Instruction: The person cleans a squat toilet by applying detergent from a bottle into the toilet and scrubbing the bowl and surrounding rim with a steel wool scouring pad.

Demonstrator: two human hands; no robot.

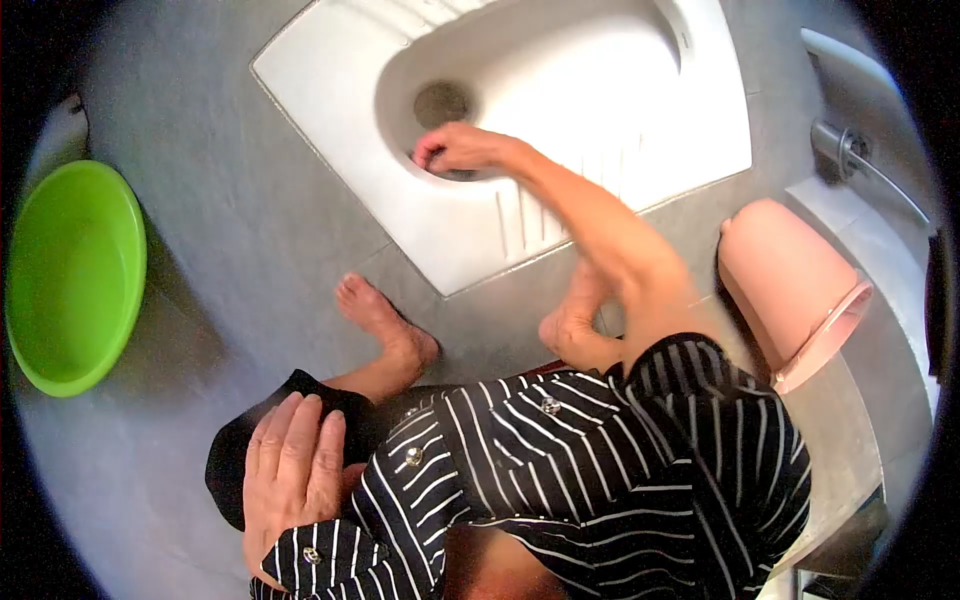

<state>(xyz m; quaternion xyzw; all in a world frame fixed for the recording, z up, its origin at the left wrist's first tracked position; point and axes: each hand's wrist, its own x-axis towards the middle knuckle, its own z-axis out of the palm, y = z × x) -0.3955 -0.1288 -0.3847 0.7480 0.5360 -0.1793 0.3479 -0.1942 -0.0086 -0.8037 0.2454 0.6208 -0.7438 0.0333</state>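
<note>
A white squat toilet (560, 150) is set in the grey tiled floor, with a dark round drain (441, 103) at the left of its bowl. Over the bowl's near edge, just below the drain, is my right hand (462, 148); its fingers are curled round something dark that I cannot make out. My left hand (294, 460) lies flat on my knee, on the black cloth (228, 470), with its fingers stretched and nothing in it.
A green basin (75, 280) leans at the far left. On the right a pink bucket (790, 285) lies tilted near a raised ledge (850, 430). My bare feet (375, 310) stand on the floor before the toilet. A grey fitting with a pale hose (890, 182) is at the right wall.
</note>
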